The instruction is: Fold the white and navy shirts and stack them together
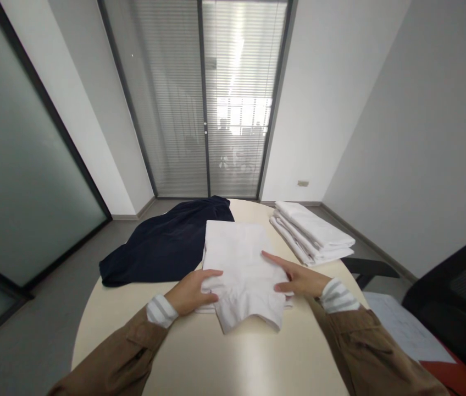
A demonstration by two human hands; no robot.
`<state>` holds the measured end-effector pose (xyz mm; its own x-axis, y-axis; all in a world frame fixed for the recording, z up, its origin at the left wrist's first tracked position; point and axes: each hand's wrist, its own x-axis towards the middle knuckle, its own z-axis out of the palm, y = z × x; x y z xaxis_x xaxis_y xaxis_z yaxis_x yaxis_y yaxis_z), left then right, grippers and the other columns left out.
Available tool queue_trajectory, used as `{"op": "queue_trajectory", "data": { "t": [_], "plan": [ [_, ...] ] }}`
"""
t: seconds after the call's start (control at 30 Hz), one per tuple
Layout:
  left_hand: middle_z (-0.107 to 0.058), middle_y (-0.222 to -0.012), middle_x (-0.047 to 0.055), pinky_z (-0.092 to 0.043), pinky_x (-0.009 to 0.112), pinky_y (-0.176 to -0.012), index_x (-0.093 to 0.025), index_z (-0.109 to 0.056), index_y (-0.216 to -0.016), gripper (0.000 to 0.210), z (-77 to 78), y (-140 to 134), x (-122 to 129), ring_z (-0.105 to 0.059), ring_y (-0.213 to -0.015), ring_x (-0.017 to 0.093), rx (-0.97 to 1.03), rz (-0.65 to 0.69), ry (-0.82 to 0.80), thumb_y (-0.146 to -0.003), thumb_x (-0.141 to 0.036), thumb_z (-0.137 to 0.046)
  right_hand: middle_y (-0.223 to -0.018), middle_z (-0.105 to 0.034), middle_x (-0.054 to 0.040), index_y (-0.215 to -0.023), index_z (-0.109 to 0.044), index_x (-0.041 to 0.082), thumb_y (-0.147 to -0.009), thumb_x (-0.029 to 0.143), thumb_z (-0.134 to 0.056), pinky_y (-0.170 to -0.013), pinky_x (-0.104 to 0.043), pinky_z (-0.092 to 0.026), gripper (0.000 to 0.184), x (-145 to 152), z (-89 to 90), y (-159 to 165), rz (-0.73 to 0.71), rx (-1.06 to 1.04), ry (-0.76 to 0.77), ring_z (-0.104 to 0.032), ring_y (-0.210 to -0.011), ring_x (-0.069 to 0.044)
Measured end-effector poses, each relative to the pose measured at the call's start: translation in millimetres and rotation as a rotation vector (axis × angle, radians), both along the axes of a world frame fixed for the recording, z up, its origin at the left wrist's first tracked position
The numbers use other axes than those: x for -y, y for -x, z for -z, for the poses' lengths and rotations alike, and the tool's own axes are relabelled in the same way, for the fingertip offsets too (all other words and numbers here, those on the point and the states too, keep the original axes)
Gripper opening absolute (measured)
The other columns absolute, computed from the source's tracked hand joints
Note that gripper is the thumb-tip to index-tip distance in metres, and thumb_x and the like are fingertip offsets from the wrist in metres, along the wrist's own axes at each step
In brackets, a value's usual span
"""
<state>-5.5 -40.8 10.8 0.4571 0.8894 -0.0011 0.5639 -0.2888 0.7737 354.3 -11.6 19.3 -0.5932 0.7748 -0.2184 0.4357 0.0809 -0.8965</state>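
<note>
A folded white shirt [239, 253] lies on the table in front of me, its collar end [249, 311] toward me. My left hand [194, 290] rests at its left edge, index finger and thumb stretched apart on the cloth. At the right edge, my right hand [301, 278] lies with the index finger extended over the fabric and the thumb lower down. The other fingers of both hands are mostly hidden. A dark navy garment [167, 242] is spread out behind and left of the shirt.
A stack of folded white cloth [311, 228] sits at the table's back right. The round cream table [216, 363] has a curved edge. To the right stand a black chair [459, 291] and papers [406, 324]. Glass doors with blinds [167, 110] are beyond.
</note>
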Motion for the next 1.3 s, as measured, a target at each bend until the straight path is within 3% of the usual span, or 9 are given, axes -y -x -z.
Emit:
{"op": "queue_trajectory", "data": {
  "t": [0.1,0.2,0.37,0.43,0.53,0.63,0.87,1.07,1.3],
  "plan": [
    [-0.071,-0.09,0.006,-0.048,0.034,-0.08,-0.014,-0.069,-0.12,0.049,1.0,-1.2,-2.4,-0.064,-0.084,0.024,-0.007,-0.122,0.054,-0.074,-0.031,-0.067,-0.108,-0.068,-0.009,-0.139,-0.054,0.02,-0.079,0.053,-0.073,-0.072,-0.033,-0.058,0.071,-1.2,3.8,-0.6,-0.029,-0.068,0.13,-0.066,-0.083,-0.019],
    [-0.061,-0.071,0.0,-0.043,0.028,-0.066,-0.014,-0.07,-0.117,0.044,-0.3,-3.9,-3.1,-0.054,-0.066,0.018,0.043,-0.175,0.054,-0.076,-0.028,-0.062,-0.082,-0.065,-0.003,-0.117,-0.067,0.015,-0.081,0.054,-0.071,-0.069,-0.03,-0.056,0.054,-0.9,6.8,1.7,-0.026,-0.095,0.154,-0.062,-0.069,-0.014],
    [-0.065,-0.083,0.003,-0.045,0.029,-0.071,-0.016,-0.072,-0.109,0.034,-2.2,-12.6,5.3,-0.057,-0.071,0.017,0.18,-0.15,0.063,-0.085,-0.033,-0.056,-0.103,-0.065,-0.0033,-0.125,-0.058,0.021,-0.061,0.038,-0.089,-0.083,-0.034,-0.054,0.073,3.6,1.0,9.1,-0.01,-0.164,0.109,-0.064,-0.091,-0.02],
    [-0.067,-0.097,0.006,-0.05,0.03,-0.078,-0.016,-0.061,-0.127,0.052,-1.9,-16.4,10.6,-0.063,-0.083,0.019,0.338,-0.133,0.174,-0.079,-0.033,-0.068,-0.106,-0.064,-0.0034,-0.126,-0.055,0.022,-0.059,0.035,-0.09,-0.085,-0.034,-0.053,0.077,3.7,-1.2,10.6,0.032,-0.208,0.059,-0.063,-0.095,-0.021],
    [-0.061,-0.123,0.013,-0.052,0.035,-0.088,-0.021,-0.028,-0.152,0.108,0.1,-21.4,17.3,-0.065,-0.103,0.024,0.589,-0.073,0.341,-0.061,-0.021,-0.085,-0.108,-0.061,-0.0036,-0.123,-0.056,0.022,-0.064,0.037,-0.087,-0.081,-0.031,-0.052,0.068,1.5,-0.7,10.4,0.111,-0.277,-0.013,-0.062,-0.092,-0.019],
    [-0.061,-0.126,0.016,-0.055,0.038,-0.087,-0.024,-0.012,-0.156,0.122,2.8,-25.3,18.9,-0.067,-0.104,0.026,0.711,-0.077,0.428,-0.06,-0.019,-0.086,-0.094,-0.06,0.0001,-0.124,-0.056,0.024,-0.072,0.042,-0.082,-0.068,-0.026,-0.051,0.061,0.2,1.2,10.2,0.17,-0.283,-0.013,-0.058,-0.077,-0.014],
    [-0.07,-0.108,0.011,-0.056,0.035,-0.084,-0.013,-0.055,-0.126,0.065,5.7,-28.1,10.0,-0.071,-0.093,0.024,0.616,-0.312,0.23,-0.068,-0.029,-0.079,-0.109,-0.062,-0.0045,-0.12,-0.065,0.022,-0.079,0.055,-0.071,-0.069,-0.028,-0.052,0.053,6.1,-1.0,19.9,0.163,-0.144,-0.083,-0.058,-0.078,-0.014],
    [-0.069,-0.117,0.012,-0.053,0.038,-0.096,-0.014,-0.049,-0.131,0.072,4.2,-29.3,9.8,-0.068,-0.106,0.026,0.683,-0.32,0.156,-0.068,-0.033,-0.079,-0.109,-0.062,-0.0043,-0.124,-0.06,0.022,-0.062,0.035,-0.085,-0.066,-0.027,-0.051,0.067,5.3,2.9,21.6,0.158,-0.083,-0.15,-0.059,-0.077,-0.015],
    [-0.072,-0.106,0.009,-0.052,0.04,-0.095,-0.014,-0.055,-0.124,0.066,5.6,-25.9,5.5,-0.069,-0.101,0.026,0.642,-0.408,0.123,-0.064,-0.031,-0.079,-0.105,-0.07,-0.0075,-0.107,-0.068,0.019,-0.075,0.027,-0.07,-0.074,-0.032,-0.052,0.033,2.6,-1.1,19.8,0.184,0.045,-0.494,-0.065,-0.09,-0.024]
  ]
}}
